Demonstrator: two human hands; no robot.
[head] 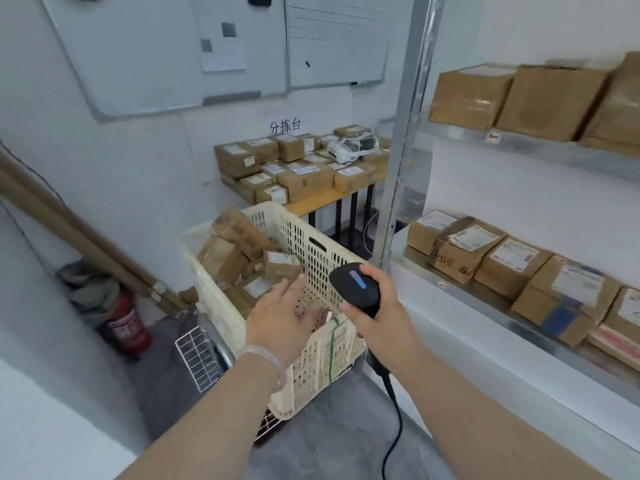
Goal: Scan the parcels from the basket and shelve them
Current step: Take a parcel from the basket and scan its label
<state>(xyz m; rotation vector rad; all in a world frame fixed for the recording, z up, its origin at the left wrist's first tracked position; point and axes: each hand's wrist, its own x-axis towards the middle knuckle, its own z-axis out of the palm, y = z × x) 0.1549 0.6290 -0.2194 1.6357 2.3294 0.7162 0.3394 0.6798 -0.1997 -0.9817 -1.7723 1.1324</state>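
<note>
1. Nearest me, the scanner's black cable (394, 420) hangs down from under my right forearm. It has enough slack that the tool can swing towards either the basket or the rack.
2. My right hand (381, 310) is wrapped round the handle of the barcode scanner (355, 284), with the thumb up by the head. The head, with its blue light, is turned left towards the basket, which I judge leaves it ready to read a label as soon as a parcel comes up.
3. My left hand (280, 317) reaches forward over the basket's near end with the fingers straight and slightly spread. It holds nothing. A pale bracelet (266, 358) sits at the wrist, and the forearm runs up from the lower left.
4. The cream lattice basket (311, 251) sits raised on a wire cart (197, 358), so I can reach in from above. The cardboard parcels (225, 258) lie jumbled in it, some tilted against the far left wall. None has been lifted out yet.
5. To the right, the metal rack (485, 299) already carries labelled boxes (512, 268) — the basket stands just beside it, so the carry should be short.
6. Low on the left, a red fire extinguisher (126, 323) stands against the wall.
7. Further back, a sorting table (322, 202) is stacked with more boxes — and whiteboards (156, 57) hang on the wall above it.
</note>
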